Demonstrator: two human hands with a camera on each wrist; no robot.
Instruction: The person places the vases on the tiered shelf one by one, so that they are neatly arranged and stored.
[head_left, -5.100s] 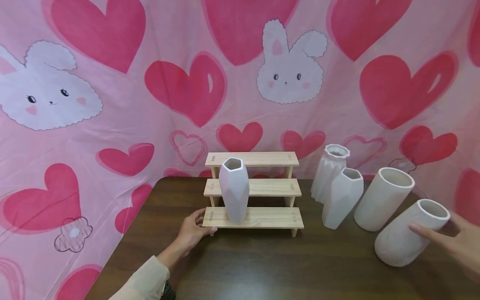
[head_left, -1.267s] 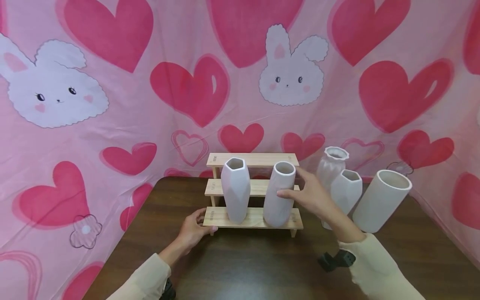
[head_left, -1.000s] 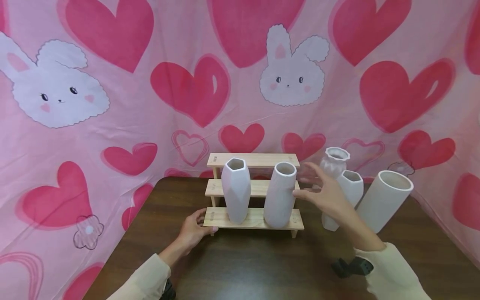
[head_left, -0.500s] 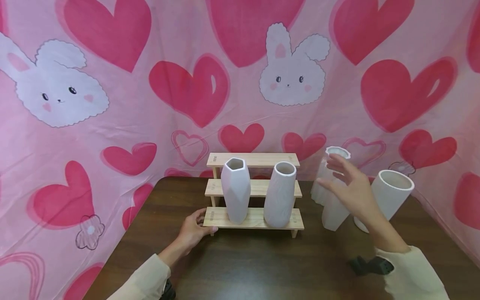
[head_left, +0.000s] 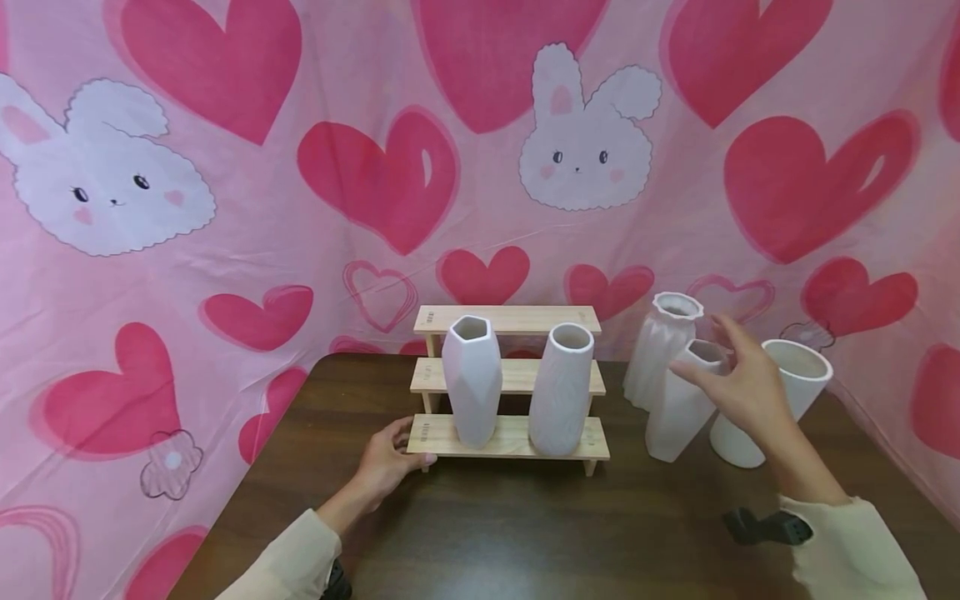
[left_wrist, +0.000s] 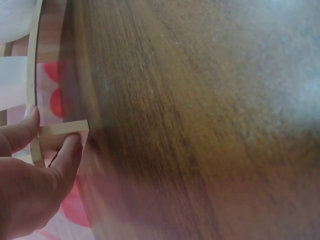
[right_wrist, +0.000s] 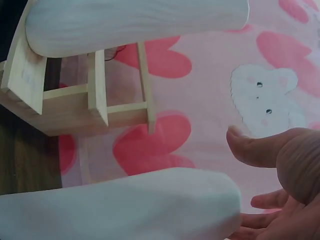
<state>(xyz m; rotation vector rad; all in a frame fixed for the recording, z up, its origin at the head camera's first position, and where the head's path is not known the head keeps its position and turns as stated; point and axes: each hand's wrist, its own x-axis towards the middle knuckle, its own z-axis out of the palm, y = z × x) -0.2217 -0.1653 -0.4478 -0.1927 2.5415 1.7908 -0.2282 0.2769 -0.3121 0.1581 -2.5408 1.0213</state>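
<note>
A three-tier wooden display stand stands on the table, and my left hand grips the left end of its lowest step. In the left wrist view, the thumb lies on one side of the wood and a finger curls under. Two white vases stand upright on that step: a faceted vase at left, a textured round vase at right. My right hand hovers, fingers spread, at the top of another faceted vase. In the right wrist view, its thumb is clear of this vase.
A fluted vase with a wavy rim stands behind the faceted one. A wide cylindrical vase is to the right, partly behind my right hand. Behind the brown table hangs a pink cloth with hearts and rabbits.
My right hand has brought the textured round vase from the right onto the lowest step, let go and moved back right to the faceted vase. My left hand has stayed on the stand.
</note>
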